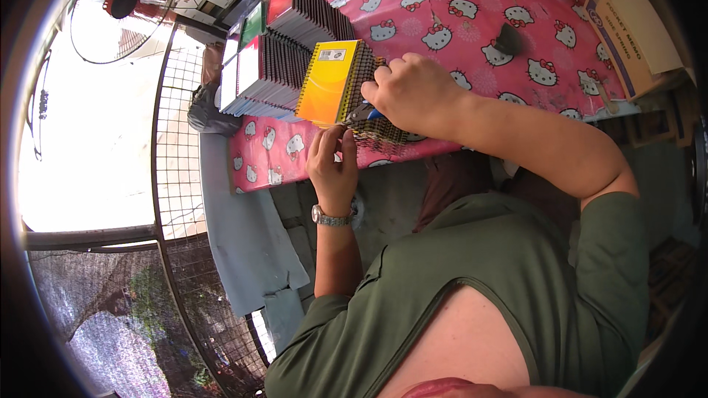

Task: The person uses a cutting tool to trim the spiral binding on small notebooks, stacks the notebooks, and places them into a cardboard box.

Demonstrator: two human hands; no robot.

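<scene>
center frame: right hand wraps blue-handled pliers; left hand — fingertips bunched, contact unclear — apparently steadies the yellow notebook stack at its lower edge.

Yellow and orange on the front notebook, red and green on stacked notebooks, pink with white cat faces across the table.
</scene>
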